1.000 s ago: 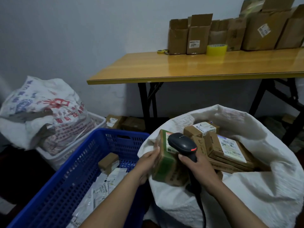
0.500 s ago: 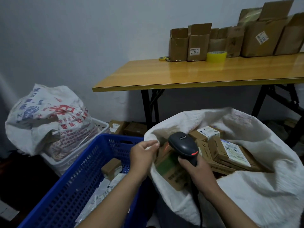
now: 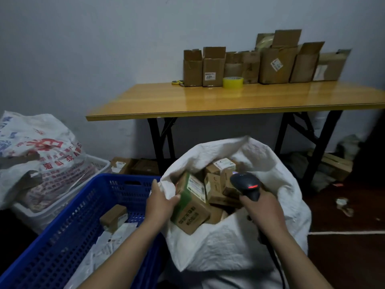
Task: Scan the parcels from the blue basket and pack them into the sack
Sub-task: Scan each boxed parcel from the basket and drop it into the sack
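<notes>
The green and brown parcel lies tilted in the open mouth of the white sack, on top of other brown parcels. The left hand grips the sack's near rim, with its thumb just beside that parcel. The right hand is curled round the handle of a black scanner, which shows a red light above the sack. The blue basket stands just left of the sack. It holds 1 small brown parcel and some flat white parcels. Behind, a wooden surface carries a row of open boxes and 1 yellow tape roll.
</notes>
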